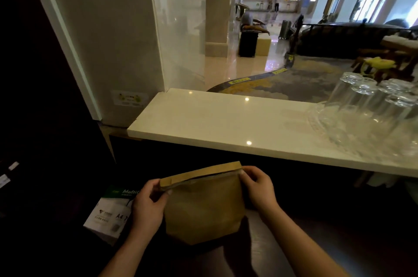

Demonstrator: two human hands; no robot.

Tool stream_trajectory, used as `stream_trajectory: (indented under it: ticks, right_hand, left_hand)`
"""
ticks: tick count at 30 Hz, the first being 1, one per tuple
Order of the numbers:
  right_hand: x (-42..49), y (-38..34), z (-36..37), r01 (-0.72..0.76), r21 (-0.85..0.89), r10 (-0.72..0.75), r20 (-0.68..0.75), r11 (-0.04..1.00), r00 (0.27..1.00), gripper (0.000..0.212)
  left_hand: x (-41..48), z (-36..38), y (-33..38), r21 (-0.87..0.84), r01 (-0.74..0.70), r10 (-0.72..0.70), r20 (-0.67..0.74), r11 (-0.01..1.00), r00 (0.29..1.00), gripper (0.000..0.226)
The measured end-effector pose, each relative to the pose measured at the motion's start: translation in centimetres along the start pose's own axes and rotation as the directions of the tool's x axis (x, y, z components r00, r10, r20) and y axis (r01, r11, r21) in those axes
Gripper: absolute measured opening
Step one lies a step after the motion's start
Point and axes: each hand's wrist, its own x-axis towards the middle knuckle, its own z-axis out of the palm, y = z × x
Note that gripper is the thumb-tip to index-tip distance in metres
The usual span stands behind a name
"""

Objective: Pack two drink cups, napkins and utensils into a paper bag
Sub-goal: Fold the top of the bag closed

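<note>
Paper bag (203, 206) sits low centre on the dark lower surface (282, 242), held between both hands: left hand (148, 206) at the bag's 9 o'clock, right hand (260, 188) at its 2 o'clock, each touching the top edge. Paper ream pkg (108, 213) lies just beside the left hand, at the bag's 9 o'clock, partly behind the hand. Raised counter (214, 118) runs behind the bag, 12 to 2 o'clock. Upturned glasses (371, 107) stand grouped on the counter's right end, at 2 o'clock, well apart from the bag. Wall pillar (117, 39) stands at 11 o'clock, touching the counter's left end.
</note>
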Motion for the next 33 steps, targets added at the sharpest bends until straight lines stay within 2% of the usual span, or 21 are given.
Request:
stream_trajectory:
  ticks: [4, 6, 8, 10, 12, 14, 16, 18, 22, 30, 33]
  right_hand:
    - [1.5, -0.2, 0.8, -0.015, -0.021, 0.015, 0.008, 1.000, 1.000, 0.013]
    - [1.8, -0.2, 1.1, -0.004, -0.057, 0.004, 0.006, 0.998, 1.000, 0.010]
    - [1.9, 0.1, 1.2, 0.009, -0.108, -0.009, -0.003, 0.994, 1.000, 0.010]
    - [2.0, 0.3, 1.2, 0.015, -0.143, -0.016, -0.005, 0.990, 1.000, 0.011]
    - [2.0, 0.4, 1.1, 0.021, -0.154, -0.022, -0.005, 0.988, 1.000, 0.012]
    - [2.0, 0.4, 1.1, 0.026, -0.162, -0.027, -0.005, 0.987, 1.000, 0.012]
    - [2.1, 0.5, 1.0, 0.030, -0.181, -0.032, -0.004, 0.983, 0.999, 0.012]
    - [2.3, 0.6, 0.9, 0.037, -0.205, -0.038, -0.002, 0.978, 0.999, 0.014]
    - [2.5, 0.5, 1.1, 0.058, -0.251, -0.061, -0.004, 0.966, 0.998, 0.015]
    - [2.3, 0.3, 0.9, 0.089, -0.251, -0.085, 0.029, 0.964, 0.996, 0.012]
    - [1.9, 0.3, 0.8, 0.079, -0.082, -0.073, 0.076, 0.993, 0.994, 0.023]
  left_hand:
    - [-0.3, -0.4, 0.3, -0.001, -0.005, 0.005, 0.011, 1.000, 1.000, 0.039]
    - [-0.5, -0.9, 0.6, 0.016, 0.004, -0.004, 0.044, 1.000, 0.999, 0.050]
    - [-0.9, -1.5, 0.9, -0.041, 0.043, -0.039, 0.093, 0.998, 0.995, 0.060]
    - [-0.9, -1.9, 1.4, -0.191, 0.077, -0.051, 0.139, 0.979, 0.989, 0.055]
    - [-0.4, -1.8, 2.2, -0.244, 0.046, -0.015, 0.126, 0.969, 0.992, 0.032]
    - [0.7, -1.4, 3.2, -0.138, -0.015, 0.027, 0.085, 0.990, 0.996, 0.017]
    - [1.8, -1.0, 3.8, 0.096, -0.112, 0.104, 0.083, 0.989, 0.991, 0.023]
    - [2.6, -0.6, 4.3, 0.270, -0.197, 0.163, 0.142, 0.943, 0.976, 0.028]
    - [2.9, 0.0, 5.5, 0.461, -0.324, 0.203, 0.294, 0.826, 0.934, 0.037]
    - [3.0, 0.1, 6.9, 0.593, -0.519, 0.329, 0.406, 0.615, 0.853, 0.038]
    - [3.0, 0.0, 6.9, 0.584, -0.525, 0.322, 0.421, 0.619, 0.848, 0.036]
